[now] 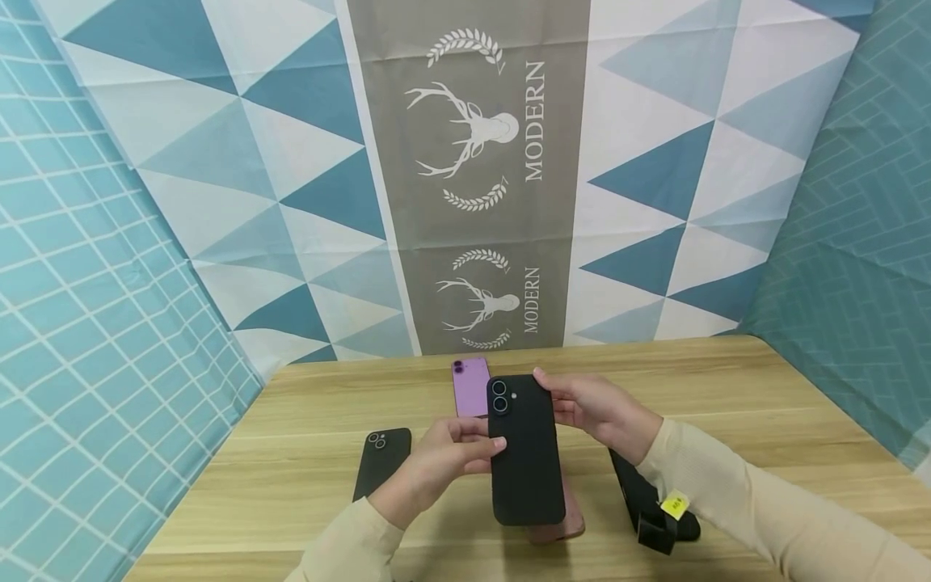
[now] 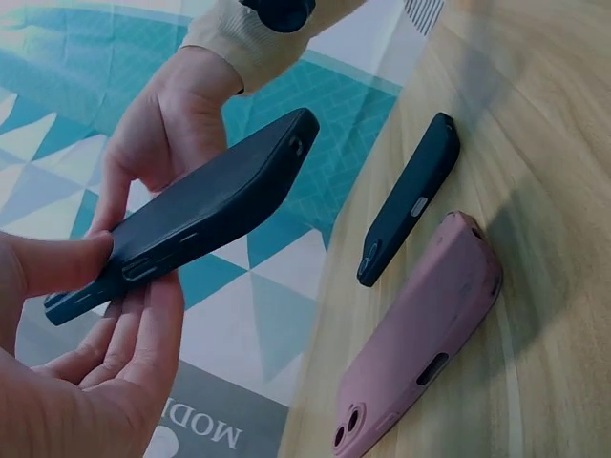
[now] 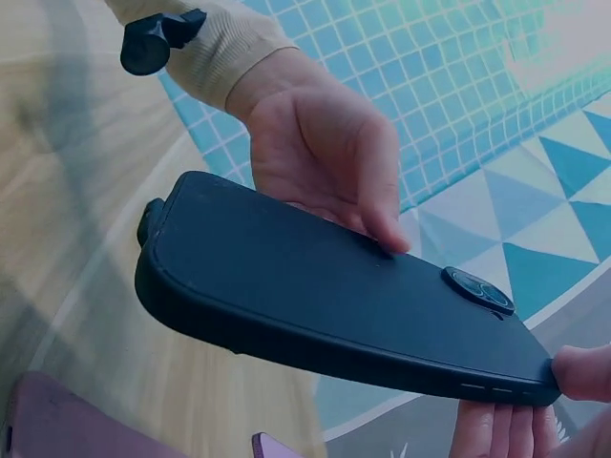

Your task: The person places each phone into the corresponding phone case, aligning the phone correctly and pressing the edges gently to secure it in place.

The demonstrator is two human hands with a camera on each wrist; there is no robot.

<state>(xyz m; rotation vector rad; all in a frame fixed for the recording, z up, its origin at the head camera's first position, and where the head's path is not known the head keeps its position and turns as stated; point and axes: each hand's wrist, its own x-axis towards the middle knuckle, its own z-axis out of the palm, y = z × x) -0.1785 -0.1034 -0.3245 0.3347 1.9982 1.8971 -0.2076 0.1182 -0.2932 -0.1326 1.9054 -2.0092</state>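
A black phone case (image 1: 527, 453) with two ringed camera circles is held upright above the table, its back toward the head camera. My left hand (image 1: 454, 453) grips its left edge, thumb (image 2: 67, 262) on the back and fingers behind. The right hand (image 1: 600, 408) holds the upper right edge; in the right wrist view its thumb (image 3: 382, 210) lies along that edge. Whether a phone sits inside, I cannot tell. Below it, partly hidden, lies a pink phone case (image 2: 425, 329) on the table.
On the wooden table (image 1: 291, 469) lie a purple phone case (image 1: 471, 386) at the back, a black one (image 1: 383, 461) at the left, and another black one (image 1: 640, 485) partly under the right forearm. A patterned cloth (image 1: 313, 178) hangs behind.
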